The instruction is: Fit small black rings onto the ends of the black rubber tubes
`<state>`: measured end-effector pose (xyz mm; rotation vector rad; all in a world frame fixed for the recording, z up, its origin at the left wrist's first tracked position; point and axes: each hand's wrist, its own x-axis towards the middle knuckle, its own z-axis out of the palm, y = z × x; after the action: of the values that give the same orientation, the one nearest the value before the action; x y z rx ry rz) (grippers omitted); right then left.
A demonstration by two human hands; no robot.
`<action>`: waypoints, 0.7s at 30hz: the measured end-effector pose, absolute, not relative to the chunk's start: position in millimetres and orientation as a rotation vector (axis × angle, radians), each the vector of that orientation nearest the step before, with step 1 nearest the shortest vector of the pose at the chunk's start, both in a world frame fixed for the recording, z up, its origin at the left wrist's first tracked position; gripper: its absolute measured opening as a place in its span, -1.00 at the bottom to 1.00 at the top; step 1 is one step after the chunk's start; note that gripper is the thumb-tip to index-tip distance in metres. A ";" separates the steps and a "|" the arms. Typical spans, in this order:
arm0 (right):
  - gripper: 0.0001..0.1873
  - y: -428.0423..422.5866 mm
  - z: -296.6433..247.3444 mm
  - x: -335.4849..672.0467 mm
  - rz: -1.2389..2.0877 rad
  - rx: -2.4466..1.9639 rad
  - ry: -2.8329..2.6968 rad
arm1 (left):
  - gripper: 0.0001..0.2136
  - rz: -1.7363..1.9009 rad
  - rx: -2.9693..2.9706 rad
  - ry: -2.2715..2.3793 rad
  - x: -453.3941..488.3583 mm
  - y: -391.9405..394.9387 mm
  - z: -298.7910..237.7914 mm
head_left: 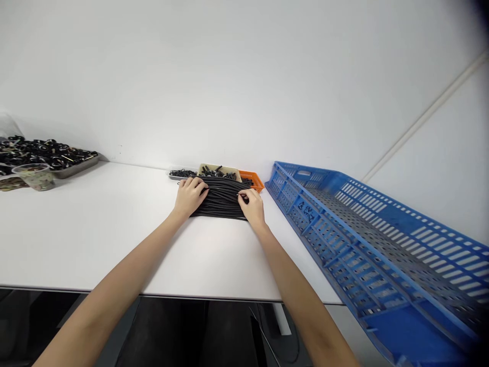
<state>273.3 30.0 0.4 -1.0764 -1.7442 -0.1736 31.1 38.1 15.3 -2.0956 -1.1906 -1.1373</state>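
Note:
A wide bundle of black rubber-like cords (219,201) lies side by side on the white table, straight in front of me. My left hand (191,195) rests over the bundle's left end, its fingers bent and closed on the cords. At the right end my right hand (252,205) has thumb and forefinger pinched together against the bundle. A tiny pale spot shows at those fingertips; what they pinch is too small to make out. Both ends of the bundle are partly hidden by my hands.
Behind the bundle stand a clear tray (173,173), a cream tray (204,166) and an orange basket (260,182) with small black parts. A large blue crate (328,214) fills the right. Left are a metal tray (82,165) of black parts and a plastic cup (38,178).

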 end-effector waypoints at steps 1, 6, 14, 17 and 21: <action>-0.88 29.7 0.4 273.2 -0.174 -1.072 -1.744 | -0.86 -1.139 -2.098 -1.198 30.8 37.5 15.5; -0.88 26.9 2.3 271.5 -0.167 -1.071 -1.753 | -0.87 -1.142 -2.108 -1.210 30.6 34.3 16.8; -0.84 21.8 6.9 289.4 -0.168 -1.091 -1.456 | -0.88 -1.352 -1.978 -1.312 14.7 30.8 23.7; -0.81 29.6 0.9 307.1 -0.144 -1.151 -1.201 | -0.87 -1.604 -1.875 -1.503 0.1 37.8 20.3; -0.76 48.3 -16.5 327.6 0.074 -1.301 -0.834 | -0.82 -2.283 -1.643 -1.849 -16.2 50.8 8.9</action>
<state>327.6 48.3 -16.5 -1.3013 -0.8342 0.0743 -16.2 50.8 8.9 -1.6430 -1.8487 -2.2832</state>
